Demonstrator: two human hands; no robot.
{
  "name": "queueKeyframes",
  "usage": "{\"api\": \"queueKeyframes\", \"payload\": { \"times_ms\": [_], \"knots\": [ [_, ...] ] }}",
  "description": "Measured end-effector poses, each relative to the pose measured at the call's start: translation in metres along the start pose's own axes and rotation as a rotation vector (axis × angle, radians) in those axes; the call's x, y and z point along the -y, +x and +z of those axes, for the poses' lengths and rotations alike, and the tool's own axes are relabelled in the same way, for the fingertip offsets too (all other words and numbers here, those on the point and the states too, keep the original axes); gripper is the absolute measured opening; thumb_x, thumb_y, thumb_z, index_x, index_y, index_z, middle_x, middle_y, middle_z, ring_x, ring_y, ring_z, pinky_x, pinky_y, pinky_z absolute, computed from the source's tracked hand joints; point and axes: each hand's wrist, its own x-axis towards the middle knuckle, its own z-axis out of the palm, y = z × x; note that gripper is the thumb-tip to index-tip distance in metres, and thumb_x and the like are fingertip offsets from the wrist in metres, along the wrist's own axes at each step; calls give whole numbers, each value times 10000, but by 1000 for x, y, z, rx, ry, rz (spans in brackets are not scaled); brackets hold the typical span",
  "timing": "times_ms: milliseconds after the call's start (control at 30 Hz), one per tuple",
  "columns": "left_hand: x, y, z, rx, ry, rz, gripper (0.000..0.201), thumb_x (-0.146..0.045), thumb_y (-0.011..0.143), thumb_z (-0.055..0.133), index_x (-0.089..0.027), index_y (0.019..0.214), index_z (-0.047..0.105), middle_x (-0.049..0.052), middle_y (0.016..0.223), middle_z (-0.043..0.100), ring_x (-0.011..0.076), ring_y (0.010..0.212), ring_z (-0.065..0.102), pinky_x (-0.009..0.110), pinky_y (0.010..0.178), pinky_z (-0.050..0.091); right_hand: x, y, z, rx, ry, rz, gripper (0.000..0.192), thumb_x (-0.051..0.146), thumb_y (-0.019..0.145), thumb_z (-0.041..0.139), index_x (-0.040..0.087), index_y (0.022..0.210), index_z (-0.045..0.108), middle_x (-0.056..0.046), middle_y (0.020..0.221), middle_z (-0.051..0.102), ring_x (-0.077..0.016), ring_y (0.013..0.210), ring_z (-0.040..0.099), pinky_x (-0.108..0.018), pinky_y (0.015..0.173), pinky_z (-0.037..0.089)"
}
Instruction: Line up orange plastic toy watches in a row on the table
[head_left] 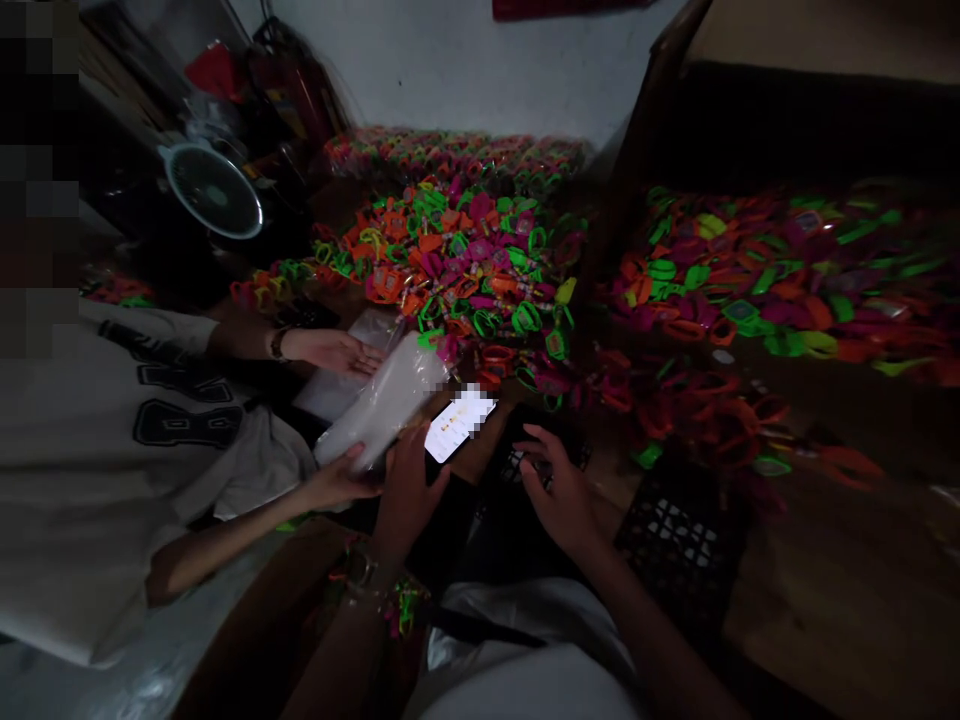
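My left hand [409, 490] is at the near left end of a lit smartphone [454, 428], gripping it between thumb and fingers. White content glows on its screen, part of which is blurred out. To the right of the phone, my right hand [561, 490] hovers with bent, spread fingers and nothing in them. Beyond the phone lies a heap of bright toy watches [457, 250] in green, orange and pink. Just left of the phone is a stack of clear plastic bags [390, 400], held by another person's hand [341, 482].
The co-worker's other hand [330, 352], palm up, is over the bags at left. More toy watches [787, 280] cover the right side. Black plastic crates [675, 530] stand below my right hand. A round fan [214, 190] and a fire extinguisher [300, 90] are behind at left.
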Motion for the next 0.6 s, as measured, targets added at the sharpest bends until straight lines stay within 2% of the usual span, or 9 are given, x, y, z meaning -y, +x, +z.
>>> {"api": "queueKeyframes", "payload": {
  "times_ms": [67, 133, 233, 400, 500, 600],
  "knots": [
    [-2, 17, 6, 36, 66, 44, 677, -298, 849, 608, -122, 1445, 338, 210, 1434, 497, 346, 1339, 469, 514, 1104, 383, 1, -3, -3, 4, 6, -6, 398, 251, 879, 495, 233, 1276, 513, -89, 1073, 717, -188, 934, 689, -344, 799, 565],
    [-6, 30, 10, 105, 115, 35, 733, -295, 834, 640, -96, 1457, 310, 235, 1409, 514, 356, 1297, 508, 492, 1063, 426, 3, -6, -7, -10, 16, -10, 388, 245, 881, 496, 232, 1268, 516, -90, 1071, 716, -189, 934, 691, -333, 777, 568],
    [-12, 41, 10, 163, 179, -24, 744, -301, 816, 669, -84, 1444, 335, 245, 1340, 571, 365, 1217, 573, 475, 991, 475, 5, -11, -14, -58, 27, -18, 378, 234, 877, 499, 229, 1254, 524, -89, 1048, 720, -189, 912, 696, -319, 751, 573],
    [-24, 43, 6, 161, 215, -68, 770, -363, 772, 708, -38, 1398, 401, 271, 1339, 572, 404, 1182, 593, 505, 965, 484, 1, -23, -22, -83, 3, -30, 367, 221, 884, 485, 228, 1249, 523, -84, 1048, 715, -189, 940, 693, -334, 795, 577],
    [-26, 42, -6, 126, 76, -195, 754, -375, 734, 729, -66, 1363, 450, 239, 1258, 638, 389, 1137, 626, 488, 930, 512, 0, -33, -24, -76, 18, -27, 368, 216, 887, 486, 239, 1252, 526, -84, 1065, 711, -194, 972, 690, -355, 842, 573],
    [-23, 40, -31, 92, -89, -302, 623, -415, 742, 708, -201, 1296, 520, 118, 1104, 715, 344, 1074, 661, 472, 882, 544, 5, -40, -22, -45, 98, 11, 381, 207, 886, 490, 242, 1265, 512, -79, 1070, 711, -191, 990, 695, -353, 863, 574]
  ]
}}
